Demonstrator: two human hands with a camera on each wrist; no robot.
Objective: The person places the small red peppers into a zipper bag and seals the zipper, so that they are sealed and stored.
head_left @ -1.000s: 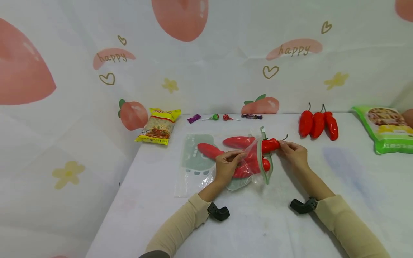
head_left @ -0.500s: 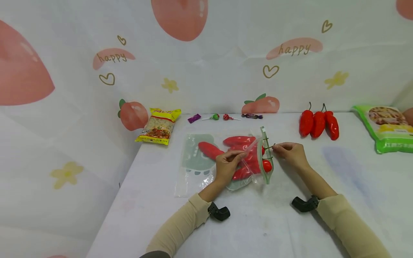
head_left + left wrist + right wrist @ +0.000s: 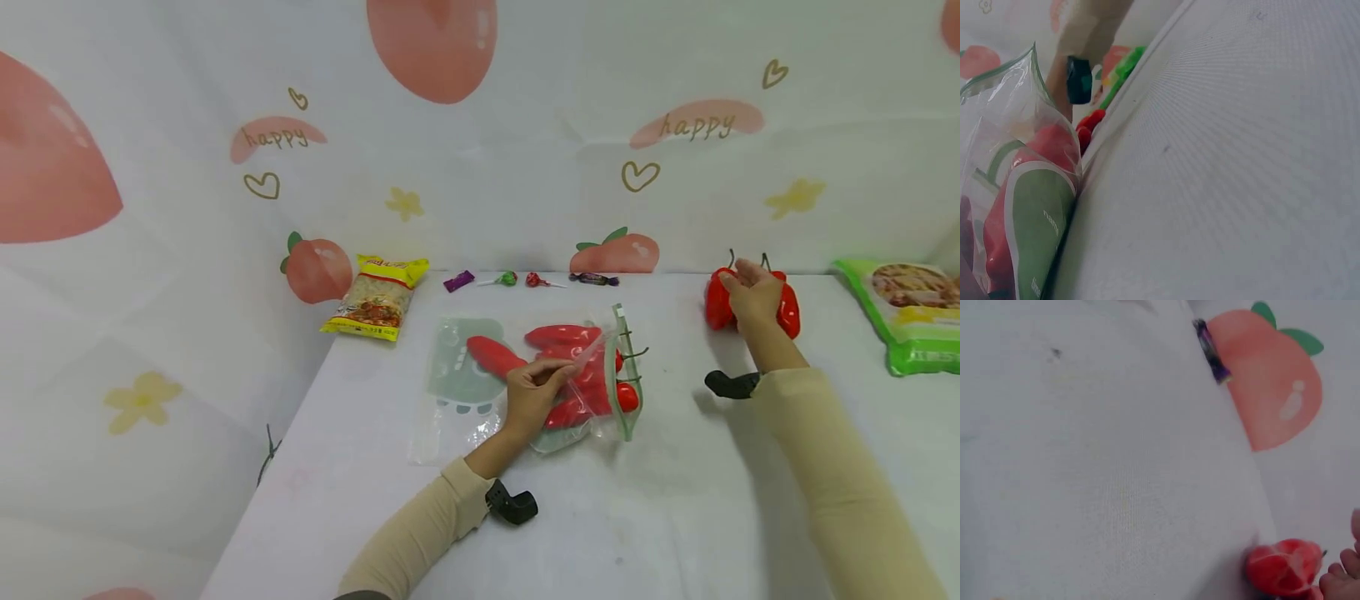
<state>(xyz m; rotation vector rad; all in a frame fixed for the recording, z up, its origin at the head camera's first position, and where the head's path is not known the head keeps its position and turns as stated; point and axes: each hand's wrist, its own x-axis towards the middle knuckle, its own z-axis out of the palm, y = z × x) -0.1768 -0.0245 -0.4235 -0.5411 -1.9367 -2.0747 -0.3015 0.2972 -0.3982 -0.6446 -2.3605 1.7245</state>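
With finger and thumb my left hand pinches the upper film of a clear zip bag with green print. Several red chili peppers lie inside, stem ends toward the bag's gaping mouth on the right. The left wrist view shows the bag close up at its left side; the left hand itself is hidden there. At the back right, my right hand is over a group of red chili peppers, partly covering them. In the right wrist view its fingers are beside a pepper, loosely bent.
A yellow snack packet leans at the back left. Along the back edge lie a purple sweet, a green lollipop, a red lollipop and a dark wrapped sweet. A green packet lies far right.
My right hand has let go of a pepper's stem at the bag mouth, that pepper now deeper inside, and moved right and back to the other peppers. The left hand keeps its pinch.
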